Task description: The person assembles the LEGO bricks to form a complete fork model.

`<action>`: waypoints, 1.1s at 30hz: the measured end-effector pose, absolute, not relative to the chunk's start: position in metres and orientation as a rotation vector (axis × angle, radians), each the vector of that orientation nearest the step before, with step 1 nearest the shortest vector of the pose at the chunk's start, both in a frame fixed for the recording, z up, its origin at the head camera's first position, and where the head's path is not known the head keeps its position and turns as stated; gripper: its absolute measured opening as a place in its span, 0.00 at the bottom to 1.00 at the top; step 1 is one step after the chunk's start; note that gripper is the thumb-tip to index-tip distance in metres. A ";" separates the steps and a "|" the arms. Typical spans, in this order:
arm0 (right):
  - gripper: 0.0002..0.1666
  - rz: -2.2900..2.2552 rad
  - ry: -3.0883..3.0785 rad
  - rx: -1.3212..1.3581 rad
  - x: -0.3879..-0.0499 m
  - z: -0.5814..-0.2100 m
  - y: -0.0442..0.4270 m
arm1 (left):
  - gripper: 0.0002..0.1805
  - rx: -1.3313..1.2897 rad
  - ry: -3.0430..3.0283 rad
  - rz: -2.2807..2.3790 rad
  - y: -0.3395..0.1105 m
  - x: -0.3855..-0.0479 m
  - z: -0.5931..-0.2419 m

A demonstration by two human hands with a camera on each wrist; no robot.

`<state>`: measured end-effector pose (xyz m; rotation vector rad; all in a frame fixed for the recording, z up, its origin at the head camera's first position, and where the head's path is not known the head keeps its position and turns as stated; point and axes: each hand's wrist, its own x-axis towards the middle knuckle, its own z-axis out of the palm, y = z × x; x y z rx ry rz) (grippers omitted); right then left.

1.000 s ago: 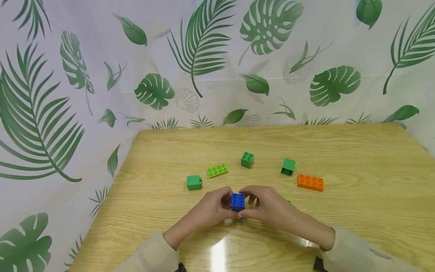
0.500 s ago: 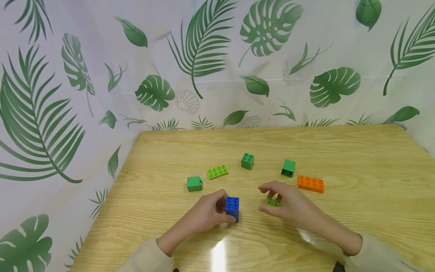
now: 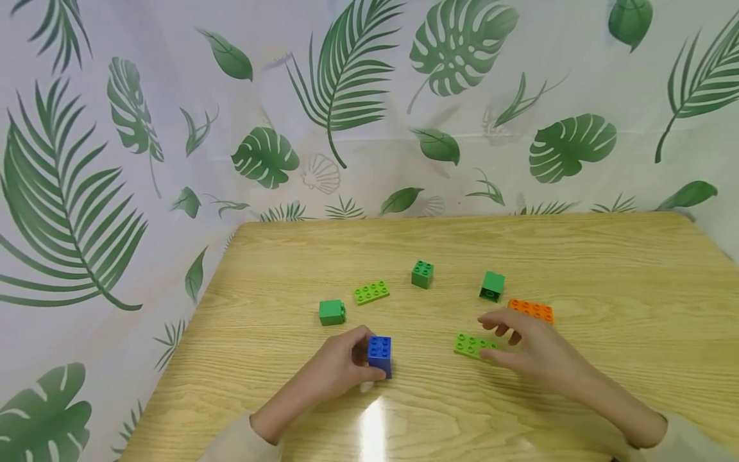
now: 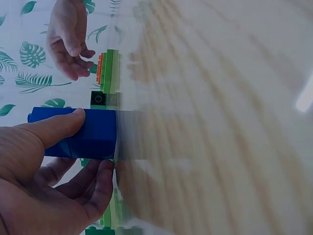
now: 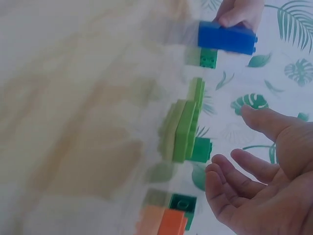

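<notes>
My left hand (image 3: 337, 364) grips a blue toy brick block (image 3: 379, 357), thumb on the near side and fingers behind it. A seam across the blue block shows in the left wrist view, and it stands upright with its studs up. My right hand (image 3: 539, 351) hovers with nothing in it, fingers loosely bent and apart from the thumb. Beneath its thumb lies a flat light green brick (image 3: 469, 345), whose right end is partly covered. Behind that hand is an orange brick (image 3: 532, 309), its lower part hidden.
Farther back on the wooden table (image 3: 623, 269) lie a green brick on its side (image 3: 331, 312), a second flat light green brick (image 3: 372, 292), an upright green brick (image 3: 422, 274) and a tipped green brick (image 3: 492, 286). A leaf-patterned cloth (image 3: 369, 179) hangs behind.
My right hand has let go of the blue block and moved right, uncovering most of the near light green brick. My left hand has shifted the blue block a little left.
</notes>
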<state>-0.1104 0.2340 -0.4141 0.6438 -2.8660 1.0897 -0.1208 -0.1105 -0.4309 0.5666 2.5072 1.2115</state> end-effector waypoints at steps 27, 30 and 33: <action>0.29 1.030 -2.955 0.586 -0.110 -0.426 0.257 | 0.25 0.253 2.541 1.261 -0.169 -0.116 -0.425; 0.30 1.007 -2.981 0.594 -0.111 -0.427 0.256 | 0.23 0.187 2.562 1.263 -0.177 -0.116 -0.425; 0.30 0.995 -3.008 0.599 -0.112 -0.427 0.255 | 0.22 0.136 2.600 1.254 -0.184 -0.117 -0.425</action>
